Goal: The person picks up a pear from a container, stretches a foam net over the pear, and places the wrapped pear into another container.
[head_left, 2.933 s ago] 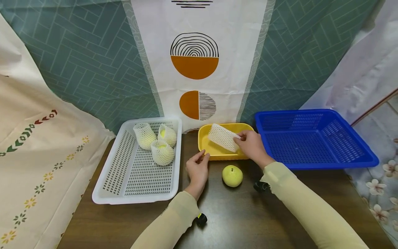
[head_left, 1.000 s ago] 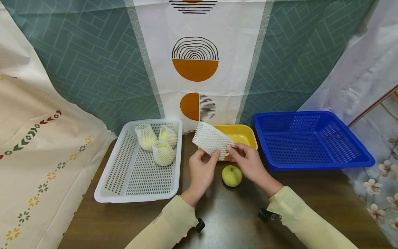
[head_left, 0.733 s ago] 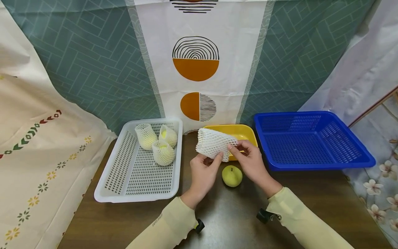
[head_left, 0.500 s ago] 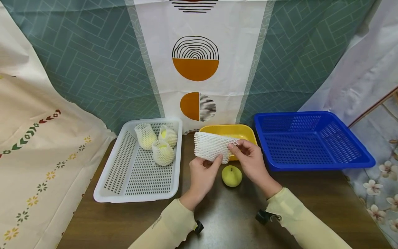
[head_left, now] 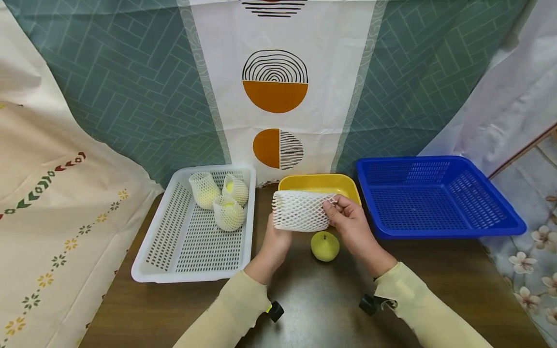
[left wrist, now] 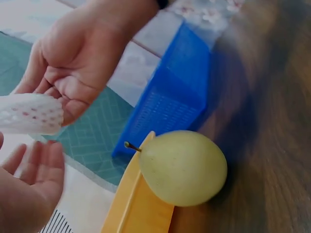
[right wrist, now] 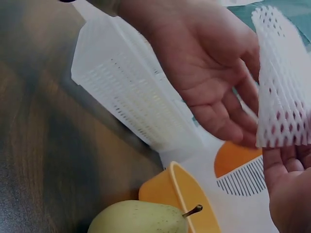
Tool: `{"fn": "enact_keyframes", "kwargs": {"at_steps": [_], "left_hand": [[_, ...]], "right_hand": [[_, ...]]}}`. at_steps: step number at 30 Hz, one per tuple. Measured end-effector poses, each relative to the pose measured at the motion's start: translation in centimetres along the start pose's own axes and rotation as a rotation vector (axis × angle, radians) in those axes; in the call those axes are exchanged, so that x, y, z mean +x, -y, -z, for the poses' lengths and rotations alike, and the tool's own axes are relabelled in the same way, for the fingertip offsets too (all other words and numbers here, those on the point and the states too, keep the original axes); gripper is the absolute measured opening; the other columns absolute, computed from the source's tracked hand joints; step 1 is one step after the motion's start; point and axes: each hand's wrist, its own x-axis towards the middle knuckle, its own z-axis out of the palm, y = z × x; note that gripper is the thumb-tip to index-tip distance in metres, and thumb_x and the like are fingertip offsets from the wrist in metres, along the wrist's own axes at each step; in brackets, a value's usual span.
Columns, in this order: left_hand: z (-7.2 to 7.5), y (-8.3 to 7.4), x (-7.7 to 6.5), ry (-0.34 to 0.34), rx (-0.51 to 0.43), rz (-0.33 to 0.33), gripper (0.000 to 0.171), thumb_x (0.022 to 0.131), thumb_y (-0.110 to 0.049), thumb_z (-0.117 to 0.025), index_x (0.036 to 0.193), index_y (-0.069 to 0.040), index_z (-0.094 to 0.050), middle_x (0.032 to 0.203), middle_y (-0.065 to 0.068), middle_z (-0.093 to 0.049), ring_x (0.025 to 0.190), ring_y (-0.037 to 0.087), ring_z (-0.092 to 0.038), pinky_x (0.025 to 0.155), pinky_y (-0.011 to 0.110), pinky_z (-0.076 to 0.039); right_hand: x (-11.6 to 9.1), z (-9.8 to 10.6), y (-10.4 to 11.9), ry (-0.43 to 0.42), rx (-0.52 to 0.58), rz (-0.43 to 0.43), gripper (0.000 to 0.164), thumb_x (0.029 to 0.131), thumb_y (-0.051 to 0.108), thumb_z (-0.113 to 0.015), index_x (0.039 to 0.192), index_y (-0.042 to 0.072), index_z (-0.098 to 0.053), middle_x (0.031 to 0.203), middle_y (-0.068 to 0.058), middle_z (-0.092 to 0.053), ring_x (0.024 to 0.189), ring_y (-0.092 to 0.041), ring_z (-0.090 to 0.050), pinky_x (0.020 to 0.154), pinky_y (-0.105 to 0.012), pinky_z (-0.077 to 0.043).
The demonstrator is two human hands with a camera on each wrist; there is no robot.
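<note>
A white foam fruit net (head_left: 302, 212) lies flat and nearly level above the front of a yellow tray (head_left: 317, 181). My right hand (head_left: 351, 226) pinches its right end between thumb and fingers. At the other end is my left hand (head_left: 276, 241), its fingers partly hidden behind the net in the head view. The right wrist view shows that left hand (right wrist: 209, 73) with loosely extended fingers beside the net (right wrist: 284, 92). Below the net, a yellow-green pear (head_left: 325, 247) stands on the table, stem up; it also fills the middle of the left wrist view.
To the left stands a white perforated basket (head_left: 196, 256) with three net-wrapped fruits (head_left: 228, 215) toward its back. A blue basket (head_left: 417, 203) sits at the right, close beside the yellow tray. Patterned cloths (head_left: 143, 87) hang behind the dark wooden table (head_left: 322, 309).
The right hand has brought the net from over the yellow tray toward the front. The left hand took its near edge, then let go and slid behind it. The net turned level.
</note>
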Motion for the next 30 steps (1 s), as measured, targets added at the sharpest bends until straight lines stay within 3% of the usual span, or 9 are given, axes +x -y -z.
{"fn": "enact_keyframes", "kwargs": {"at_steps": [5,8,13,18,23,30], "left_hand": [[-0.4,-0.8,0.0,0.175,-0.135,0.189,0.041,0.091,-0.014,-0.059,0.129,-0.004,-0.047,0.108,-0.007,-0.057,0.093,0.006,-0.055,0.083,0.029,-0.049],[-0.6,-0.8,0.2,0.210,-0.177,0.259,0.037,0.095,-0.015,-0.052,0.128,0.001,-0.049,0.106,-0.003,-0.061,0.088,0.008,-0.059,0.077,0.029,-0.052],[-0.7,-0.2,0.6,0.086,-0.174,0.325,0.024,0.092,-0.012,-0.052,0.109,0.004,-0.058,0.091,-0.002,-0.063,0.081,0.008,-0.062,0.074,0.025,-0.051],[-0.6,0.3,0.7,-0.027,-0.180,0.326,0.014,0.085,-0.002,-0.056,0.099,-0.001,-0.059,0.080,-0.002,-0.064,0.071,0.009,-0.059,0.067,0.025,-0.049],[-0.7,1.0,0.9,-0.061,-0.137,0.336,0.015,0.085,-0.004,-0.058,0.099,-0.001,-0.059,0.078,-0.002,-0.064,0.066,0.009,-0.057,0.065,0.028,-0.049],[-1.2,2.2,0.9,-0.095,-0.110,0.404,0.018,0.088,-0.014,-0.062,0.101,-0.001,-0.061,0.078,-0.001,-0.065,0.063,0.009,-0.058,0.060,0.027,-0.052]], "right_hand": [[-0.3,-0.1,-0.2,0.071,-0.020,-0.058,0.040,0.093,0.026,-0.058,0.123,0.001,-0.052,0.105,-0.003,-0.069,0.094,-0.017,-0.067,0.082,-0.035,-0.055],[-0.2,0.0,-0.3,0.056,-0.056,-0.080,0.040,0.092,0.026,-0.060,0.121,-0.001,-0.053,0.103,-0.001,-0.068,0.092,-0.015,-0.066,0.081,-0.031,-0.055],[-0.1,0.3,-0.7,0.043,-0.027,-0.097,0.031,0.092,0.020,-0.059,0.114,-0.002,-0.053,0.099,0.001,-0.067,0.088,-0.011,-0.064,0.077,-0.026,-0.055],[-0.1,0.6,-0.7,0.072,0.087,-0.108,0.029,0.096,0.025,-0.053,0.112,0.001,-0.053,0.100,-0.001,-0.064,0.087,-0.012,-0.064,0.076,-0.027,-0.055],[0.0,0.6,-0.6,0.039,0.113,-0.141,0.034,0.096,0.032,-0.051,0.111,0.002,-0.054,0.098,-0.002,-0.064,0.086,-0.011,-0.065,0.075,-0.028,-0.056],[-0.3,1.0,-1.4,-0.071,0.002,-0.251,0.045,0.093,0.039,-0.053,0.114,0.000,-0.054,0.096,-0.002,-0.062,0.083,-0.010,-0.061,0.072,-0.026,-0.053]]}}
